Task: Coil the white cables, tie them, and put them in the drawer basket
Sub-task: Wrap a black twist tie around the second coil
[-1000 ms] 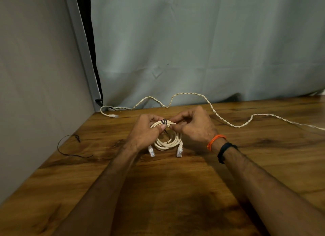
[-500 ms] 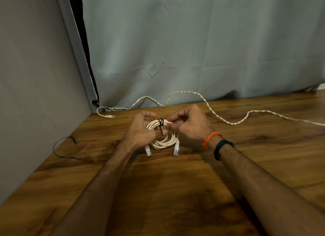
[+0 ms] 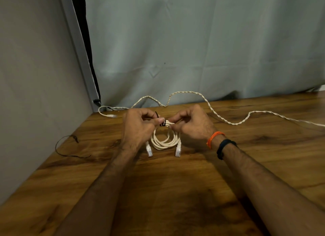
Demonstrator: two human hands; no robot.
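A small coil of white cable (image 3: pixel 164 143) rests on the wooden table (image 3: pixel 175 191), its two clear plugs pointing toward me. A dark tie (image 3: pixel 162 123) wraps the top of the coil. My left hand (image 3: pixel 139 128) pinches one end of the tie, and my right hand (image 3: pixel 191 125) grips the coil's top beside the wrap. A second, long twisted white cable (image 3: pixel 219 117) lies uncoiled along the back of the table, one plug end at the far left corner. No drawer basket is in view.
A loose dark tie (image 3: pixel 67 147) lies near the table's left edge, beside the grey wall (image 3: pixel 35 95). A grey curtain (image 3: pixel 193 42) hangs behind the table's back edge.
The tie's free end, which hung down over the coil, is now pulled up and to the left by my left hand. The coil stays in place.
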